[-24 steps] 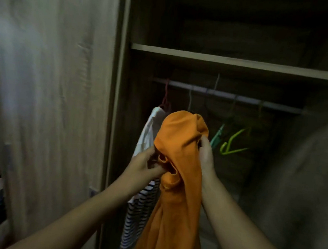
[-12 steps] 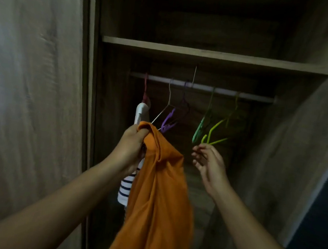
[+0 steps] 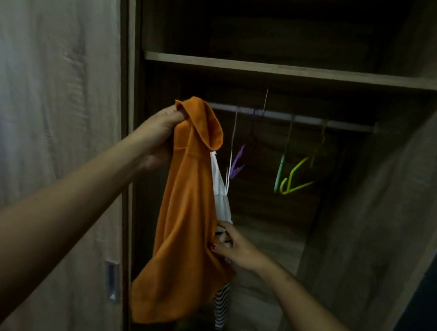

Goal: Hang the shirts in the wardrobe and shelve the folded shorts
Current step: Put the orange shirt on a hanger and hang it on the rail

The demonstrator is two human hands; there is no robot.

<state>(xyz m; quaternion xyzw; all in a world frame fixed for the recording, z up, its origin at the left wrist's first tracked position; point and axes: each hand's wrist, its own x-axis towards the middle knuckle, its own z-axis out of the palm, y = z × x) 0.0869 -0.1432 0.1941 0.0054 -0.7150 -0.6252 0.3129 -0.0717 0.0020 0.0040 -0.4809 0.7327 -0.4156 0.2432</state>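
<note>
Inside the wardrobe (image 3: 383, 206), beneath the shelf (image 3: 273, 68): one rail (image 3: 329, 124) carrying a purple hanger (image 3: 239, 160), a mint hanger (image 3: 280, 170) and a lime hanger (image 3: 299, 176), all bare.

Item: orange shirt (image 3: 186, 215), not yet on the rail, raised before its left end. The left hand (image 3: 162, 131) has its fingers clenched on bunched cloth at the top, apparently so that the body drops free for straightening. No hanger can be seen in it.

Item: striped shirt (image 3: 221, 194), hanging just behind the orange one and partly covered by it.

The right hand (image 3: 234, 247) is low at the orange shirt's right edge. Its fingers are curled where the two garments meet, and which cloth they pinch cannot be told.

Folded shorts: not in view.

Surroundings: wood-grain door (image 3: 46, 97) at left with a recessed metal handle (image 3: 111, 280); light dim.
</note>
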